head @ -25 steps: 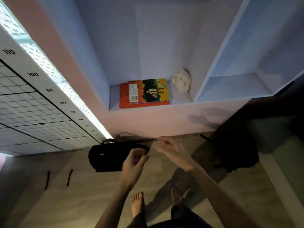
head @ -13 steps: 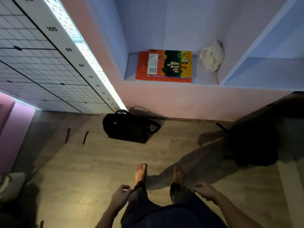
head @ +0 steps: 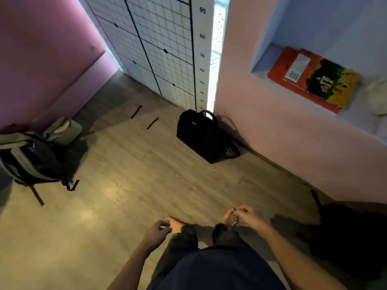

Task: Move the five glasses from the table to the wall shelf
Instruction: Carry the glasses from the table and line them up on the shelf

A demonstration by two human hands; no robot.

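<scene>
Empty hands near the shelf point(head: 265, 59).
My left hand point(head: 157, 232) and right hand point(head: 250, 216) hang low, fingers loosely curled, holding nothing; likely between glasses.

Navy top point(head: 215, 268), dark grey trousers point(head: 181, 239) (feet point(head: 177, 223) bare).

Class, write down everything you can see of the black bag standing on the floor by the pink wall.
The black bag is boxy and looks like soft dark fabric. An arched carry handle rises from its top, and a strap loops out at its near end. It stands upright on the wood-look floor, at the foot of the pink wall, just below the gridded chart. Whether it touches the wall cannot be told. Nothing rests on it.
</scene>
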